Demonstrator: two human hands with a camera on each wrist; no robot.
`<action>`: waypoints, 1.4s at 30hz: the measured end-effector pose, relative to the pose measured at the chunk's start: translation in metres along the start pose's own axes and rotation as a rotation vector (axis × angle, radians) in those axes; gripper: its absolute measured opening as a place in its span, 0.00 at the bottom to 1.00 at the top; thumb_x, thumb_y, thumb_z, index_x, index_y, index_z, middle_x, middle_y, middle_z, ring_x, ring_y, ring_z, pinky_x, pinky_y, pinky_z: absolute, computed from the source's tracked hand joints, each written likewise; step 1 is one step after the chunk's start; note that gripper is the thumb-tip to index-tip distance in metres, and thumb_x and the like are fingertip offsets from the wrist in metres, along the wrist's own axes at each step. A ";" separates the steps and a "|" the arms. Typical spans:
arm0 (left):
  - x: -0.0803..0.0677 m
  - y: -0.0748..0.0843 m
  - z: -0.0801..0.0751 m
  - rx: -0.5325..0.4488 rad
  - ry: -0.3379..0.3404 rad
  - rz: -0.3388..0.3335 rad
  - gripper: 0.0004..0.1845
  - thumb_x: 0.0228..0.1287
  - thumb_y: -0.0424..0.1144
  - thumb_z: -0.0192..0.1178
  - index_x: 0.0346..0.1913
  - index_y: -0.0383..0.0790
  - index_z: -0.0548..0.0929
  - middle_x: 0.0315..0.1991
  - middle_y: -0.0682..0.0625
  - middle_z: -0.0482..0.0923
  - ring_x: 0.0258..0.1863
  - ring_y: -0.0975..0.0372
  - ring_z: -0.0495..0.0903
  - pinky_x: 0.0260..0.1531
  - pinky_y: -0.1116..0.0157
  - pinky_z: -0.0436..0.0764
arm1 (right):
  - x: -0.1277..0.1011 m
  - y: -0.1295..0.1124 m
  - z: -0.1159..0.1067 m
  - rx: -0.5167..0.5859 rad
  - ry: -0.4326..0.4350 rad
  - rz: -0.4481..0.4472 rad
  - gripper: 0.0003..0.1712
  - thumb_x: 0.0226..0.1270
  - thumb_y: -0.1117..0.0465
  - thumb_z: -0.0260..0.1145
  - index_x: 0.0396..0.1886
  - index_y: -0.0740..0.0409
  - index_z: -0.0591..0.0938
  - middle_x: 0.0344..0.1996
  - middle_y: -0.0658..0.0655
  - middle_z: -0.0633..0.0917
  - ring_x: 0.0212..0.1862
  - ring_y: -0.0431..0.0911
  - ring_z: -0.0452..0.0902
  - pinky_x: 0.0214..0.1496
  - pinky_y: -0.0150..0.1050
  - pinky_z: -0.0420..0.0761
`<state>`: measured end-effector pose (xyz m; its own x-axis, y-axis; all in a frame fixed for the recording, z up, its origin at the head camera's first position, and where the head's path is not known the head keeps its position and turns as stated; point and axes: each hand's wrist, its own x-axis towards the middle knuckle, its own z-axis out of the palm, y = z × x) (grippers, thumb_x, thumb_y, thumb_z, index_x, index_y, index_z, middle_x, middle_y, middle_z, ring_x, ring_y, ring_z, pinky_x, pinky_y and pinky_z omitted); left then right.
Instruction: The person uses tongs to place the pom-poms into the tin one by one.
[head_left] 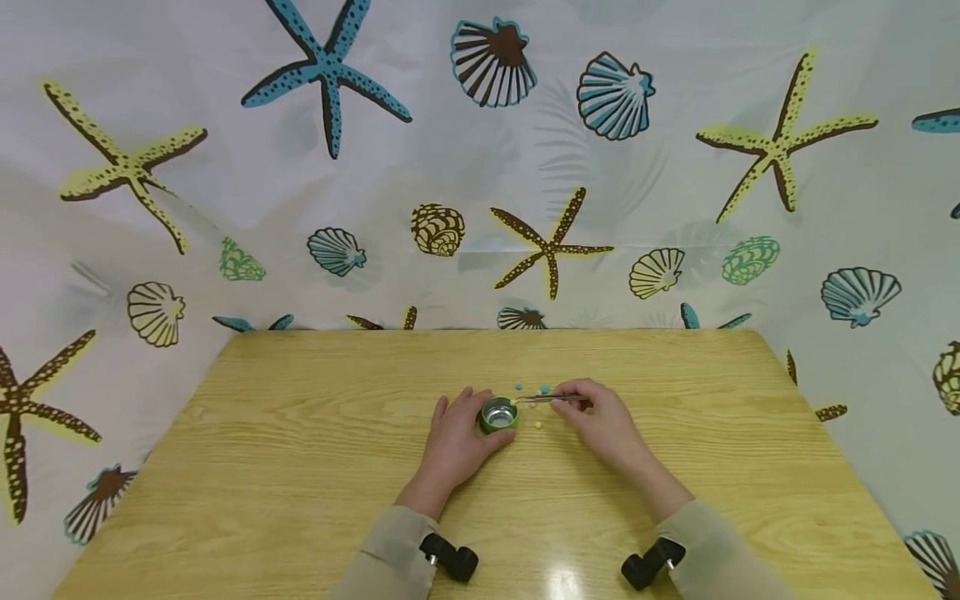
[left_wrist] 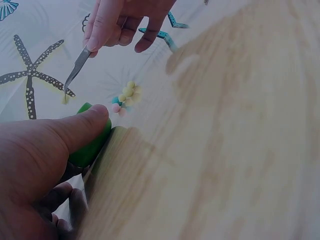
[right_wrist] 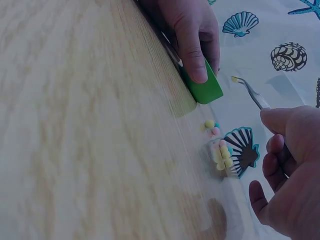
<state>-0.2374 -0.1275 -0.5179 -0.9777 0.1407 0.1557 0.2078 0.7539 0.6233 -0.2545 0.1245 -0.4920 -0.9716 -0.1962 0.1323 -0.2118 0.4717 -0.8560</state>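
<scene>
A small green bowl with a shiny metal inside stands upright on the table. My left hand holds it around its left side, the thumb on the near wall. From the right, my right hand pinches metal tweezers. Between the bent tweezer tips sits a tiny yellow ball, by the bowl's upper right rim in the head view. Right of the bowl lie several loose balls: a blue ball, a yellow ball and, in the wrist views, pink ones.
The wooden table spreads out on both sides of the hands. Behind it hangs a pale cloth printed with starfish and shells. A black strap mount sits at each sleeve cuff.
</scene>
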 end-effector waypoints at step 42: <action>-0.002 0.001 -0.001 -0.014 0.003 0.008 0.39 0.69 0.50 0.80 0.75 0.32 0.79 0.73 0.37 0.79 0.82 0.43 0.66 0.85 0.39 0.47 | -0.008 0.008 -0.012 0.029 0.010 0.054 0.11 0.82 0.56 0.73 0.56 0.55 0.91 0.41 0.54 0.86 0.40 0.49 0.76 0.36 0.38 0.77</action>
<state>-0.2347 -0.1274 -0.5166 -0.9760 0.1442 0.1631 0.2156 0.7440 0.6324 -0.2496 0.1397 -0.4939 -0.9825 -0.1625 0.0907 -0.1563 0.4565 -0.8759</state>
